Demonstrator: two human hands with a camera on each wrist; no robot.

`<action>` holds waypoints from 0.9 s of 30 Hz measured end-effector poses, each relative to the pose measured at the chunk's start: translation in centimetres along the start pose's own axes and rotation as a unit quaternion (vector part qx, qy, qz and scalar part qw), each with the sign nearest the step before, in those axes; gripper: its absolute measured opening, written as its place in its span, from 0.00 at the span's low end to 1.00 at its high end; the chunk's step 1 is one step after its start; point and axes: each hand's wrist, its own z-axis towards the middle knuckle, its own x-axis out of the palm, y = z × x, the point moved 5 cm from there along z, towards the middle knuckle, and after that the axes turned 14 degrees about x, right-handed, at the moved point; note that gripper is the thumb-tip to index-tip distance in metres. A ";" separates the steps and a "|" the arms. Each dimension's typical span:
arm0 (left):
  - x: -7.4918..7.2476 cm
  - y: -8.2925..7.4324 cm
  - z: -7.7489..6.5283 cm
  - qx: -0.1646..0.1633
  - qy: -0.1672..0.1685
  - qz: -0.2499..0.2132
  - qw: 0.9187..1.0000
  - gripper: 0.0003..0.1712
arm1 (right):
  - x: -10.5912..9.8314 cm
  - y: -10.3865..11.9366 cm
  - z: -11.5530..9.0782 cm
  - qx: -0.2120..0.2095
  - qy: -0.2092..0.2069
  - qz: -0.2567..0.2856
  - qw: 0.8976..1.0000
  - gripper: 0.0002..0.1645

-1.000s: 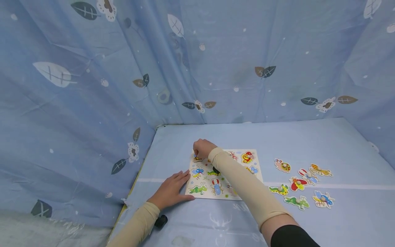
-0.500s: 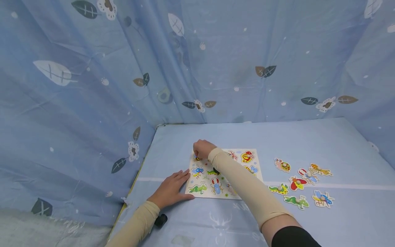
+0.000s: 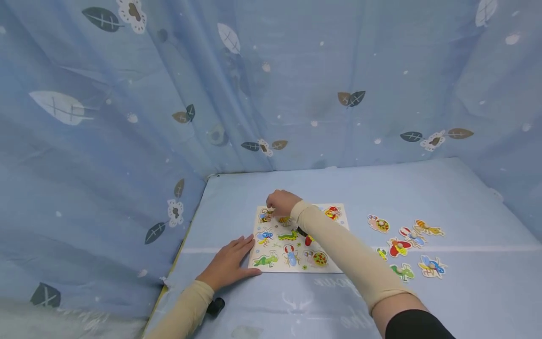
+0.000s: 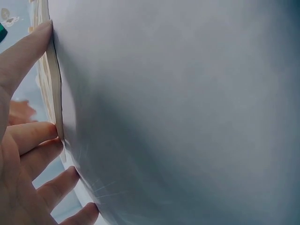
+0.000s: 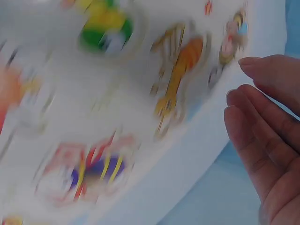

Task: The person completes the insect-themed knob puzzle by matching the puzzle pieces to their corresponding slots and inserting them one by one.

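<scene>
A white board (image 3: 296, 270) printed with several colourful insects lies on the table. My left hand (image 3: 228, 263) rests at its left side, fingers spread; in the left wrist view, thumb and fingertips (image 4: 47, 129) touch the board's edge (image 4: 55, 84). Over the board's far left part is my right hand (image 3: 282, 202), beside the bee (image 3: 267, 215) in the upper left corner. In the right wrist view, the thumb and fingers of my right hand (image 5: 267, 122) stand apart with nothing between them, near that striped bee (image 5: 230, 40). The right forearm hides part of the board.
Several loose insect puzzle pieces with knobs lie right of the board, among them a ladybird (image 3: 378, 224), a stag beetle (image 3: 412, 237), a red-winged bug (image 3: 399, 247) and a blue-winged insect (image 3: 432, 266). A patterned blue curtain (image 3: 313, 99) hangs behind the table.
My right hand has shifted right, off the bee in the corner, which now shows. The head view has turned slightly. The sleeve now partly covers the loose caterpillar and grasshopper. Left hand stays put.
</scene>
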 end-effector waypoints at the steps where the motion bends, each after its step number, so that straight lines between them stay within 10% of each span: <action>1: 0.0 0.0 0.0 -0.001 -0.001 0.001 1.000 0.57 | -0.6 -0.8 -0.4 0.005 -0.003 0.003 1.000 0.16; 27: 0.2 0.1 0.3 0.001 0.004 -0.006 1.000 0.57 | -2.3 -23.1 -15.9 0.196 0.087 0.031 0.976 0.04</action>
